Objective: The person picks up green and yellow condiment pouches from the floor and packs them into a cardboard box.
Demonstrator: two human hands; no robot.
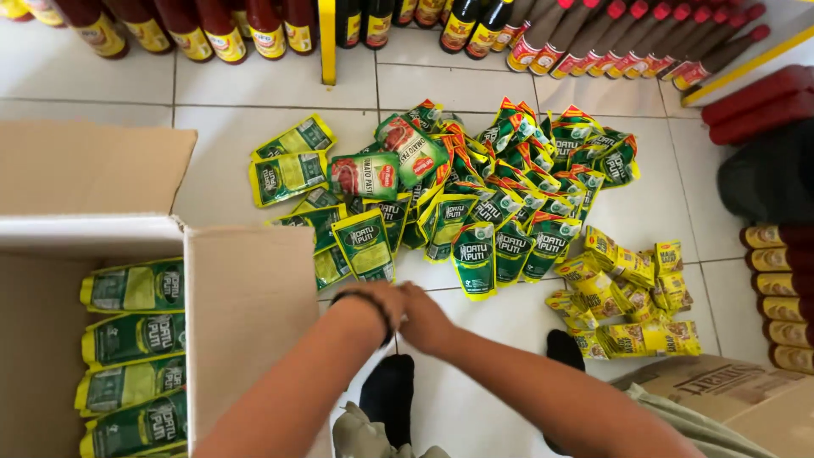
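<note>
Head view: I read this as the sorting step, my left hand [373, 301] and right hand [424, 318] touching over the tile floor [475, 399], just below the green pouches [475, 220]. Whether the fingers grip anything I cannot tell. Forearms angle inward, wrists meeting. Next calls for a clean reach to the nearest pouch; open box [246, 314] sits left, partly filled.

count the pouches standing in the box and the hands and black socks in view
green pouches in the box: 4
hands, left and right, touching each other: 2
black socks: 2
total: 8
The loose floor pile overlaps too much to count.
</note>
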